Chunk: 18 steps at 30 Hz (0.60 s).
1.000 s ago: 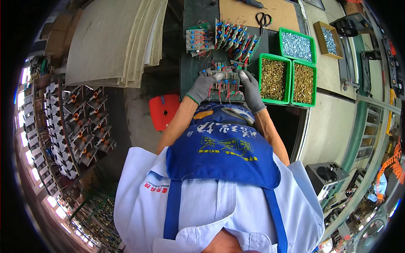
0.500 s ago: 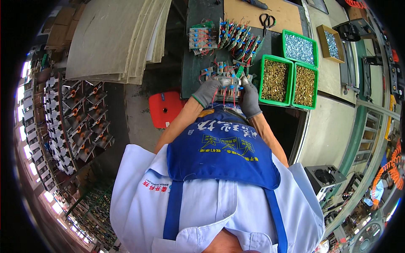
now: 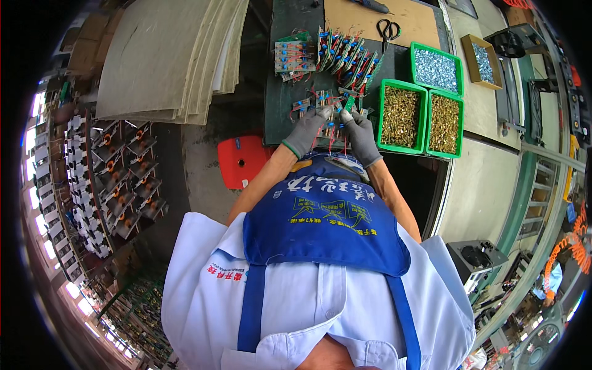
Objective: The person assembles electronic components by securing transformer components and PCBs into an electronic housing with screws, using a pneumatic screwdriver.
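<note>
Both my hands wear grey work gloves and come together at the near edge of the dark bench. Between them is a circuit board (image 3: 333,132) with blue parts and red wires hanging toward the apron. My left hand (image 3: 307,129) has its fingers closed at the board's left side, thumb toward the middle. Closed at the right side is my right hand (image 3: 362,134), its fingertips beside a small green board piece (image 3: 349,103). The gloves hide most of the grip. More wired boards (image 3: 301,106) lie just beyond the fingers.
Stacked circuit boards (image 3: 345,58) stand at the back of the bench. On the right are green bins of brass-coloured parts (image 3: 399,116) and a green bin of silvery parts (image 3: 436,69). Scissors (image 3: 388,31) lie on cardboard. A red stool (image 3: 241,161) stands left of the bench.
My hands have drawn closer together and shifted slightly away from me. The fingertips now nearly meet above the board. The stacked boards and bins stay in place.
</note>
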Tool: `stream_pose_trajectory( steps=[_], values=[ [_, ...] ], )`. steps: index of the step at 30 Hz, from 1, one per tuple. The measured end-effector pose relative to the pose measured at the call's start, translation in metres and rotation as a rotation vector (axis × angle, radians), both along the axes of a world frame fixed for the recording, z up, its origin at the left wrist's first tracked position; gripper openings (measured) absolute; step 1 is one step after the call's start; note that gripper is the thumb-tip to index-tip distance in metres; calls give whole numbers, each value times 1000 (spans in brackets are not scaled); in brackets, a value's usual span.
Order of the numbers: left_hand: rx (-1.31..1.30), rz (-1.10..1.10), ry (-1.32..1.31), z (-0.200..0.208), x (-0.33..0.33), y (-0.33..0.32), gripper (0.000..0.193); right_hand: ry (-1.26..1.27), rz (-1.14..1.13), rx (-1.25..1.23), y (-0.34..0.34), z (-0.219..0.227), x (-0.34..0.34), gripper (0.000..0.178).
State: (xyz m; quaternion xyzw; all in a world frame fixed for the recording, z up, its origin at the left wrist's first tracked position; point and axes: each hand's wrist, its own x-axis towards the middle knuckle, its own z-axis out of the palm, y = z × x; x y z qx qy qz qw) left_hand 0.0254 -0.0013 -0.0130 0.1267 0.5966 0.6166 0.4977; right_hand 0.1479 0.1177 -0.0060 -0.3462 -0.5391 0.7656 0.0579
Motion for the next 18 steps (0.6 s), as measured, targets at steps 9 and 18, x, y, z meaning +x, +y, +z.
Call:
stream_pose_trajectory(
  steps=[9,18],
  values=[
    [257,70,-608,10,-1,-5,35,271,-251,-555,0,-20,11,39],
    [191,-325,1235,-17,1,-11,54,-7,-2,-182,6,-9,10,23]
  ],
)
